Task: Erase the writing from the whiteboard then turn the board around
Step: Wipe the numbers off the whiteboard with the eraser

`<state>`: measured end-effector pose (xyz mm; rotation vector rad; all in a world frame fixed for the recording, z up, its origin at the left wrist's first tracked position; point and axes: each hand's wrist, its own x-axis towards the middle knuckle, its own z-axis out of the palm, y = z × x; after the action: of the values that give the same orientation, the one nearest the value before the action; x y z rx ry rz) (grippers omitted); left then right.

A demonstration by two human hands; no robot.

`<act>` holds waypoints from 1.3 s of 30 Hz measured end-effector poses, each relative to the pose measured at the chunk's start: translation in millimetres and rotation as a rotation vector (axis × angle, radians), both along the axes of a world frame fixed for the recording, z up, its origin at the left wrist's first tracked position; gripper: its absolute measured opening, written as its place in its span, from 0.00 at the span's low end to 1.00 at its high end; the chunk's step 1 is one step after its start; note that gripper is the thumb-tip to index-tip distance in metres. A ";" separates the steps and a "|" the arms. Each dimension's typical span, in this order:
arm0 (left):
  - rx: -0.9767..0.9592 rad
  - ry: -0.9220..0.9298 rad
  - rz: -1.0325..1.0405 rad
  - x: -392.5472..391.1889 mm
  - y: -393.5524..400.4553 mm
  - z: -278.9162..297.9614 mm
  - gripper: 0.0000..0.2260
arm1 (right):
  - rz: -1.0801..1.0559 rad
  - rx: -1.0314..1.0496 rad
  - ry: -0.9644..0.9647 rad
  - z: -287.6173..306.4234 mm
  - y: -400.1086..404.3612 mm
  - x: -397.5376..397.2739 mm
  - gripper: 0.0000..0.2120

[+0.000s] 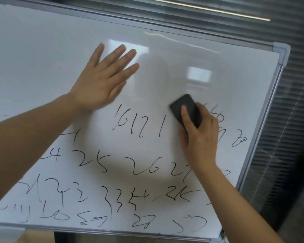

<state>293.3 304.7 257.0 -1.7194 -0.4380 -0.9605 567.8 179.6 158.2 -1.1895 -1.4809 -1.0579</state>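
— Black felt, is that what the right hand (199, 137) has hold of?

— Yes, a black eraser (185, 110), gripped from below with the fingers wrapped over its back and one fingertip lying along the top. It sits flat on the whiteboard (42, 55), at the right end of the topmost row of writing (139, 121) that remains.

— And the other hand?

— The left hand (102, 79) is spread wide, palm flat on the clean upper part of the board, holding nothing. It looks to be steadying the surface.

— Which way does the work lie from the eraser?

— Mostly to the left and below. The digits of that top row run leftward from the eraser toward the left forearm; a few marks peep out just right of the right hand, near the frame. Four or so further rows fill the board beneath, down to the bottom edge.

— How is the eraser turned?

— Its long axis is tilted, running from upper left to lower right, roughly across the row, so a sideways sweep should take the row's full height.

— Which hand is nearer the writing?

— The right, touching it. I judge the erasing less than half done, and the turning of the board not yet begun.
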 end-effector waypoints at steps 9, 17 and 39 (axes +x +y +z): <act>0.067 0.154 -0.037 46.0 -16.0 15.7 0.21 | 0.017 0.050 0.020 -4.3 -2.9 1.3 0.22; 0.031 0.183 -0.016 112.9 -26.9 27.6 0.22 | -0.043 0.062 0.140 11.8 -14.9 50.7 0.23; 0.080 0.162 -0.025 106.1 -15.4 25.2 0.21 | -0.024 0.053 0.114 -15.8 -2.5 35.1 0.23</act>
<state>399.4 289.3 282.2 -1.7181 -0.2689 -0.8379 602.9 177.1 142.4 -1.2126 -1.3458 -1.0221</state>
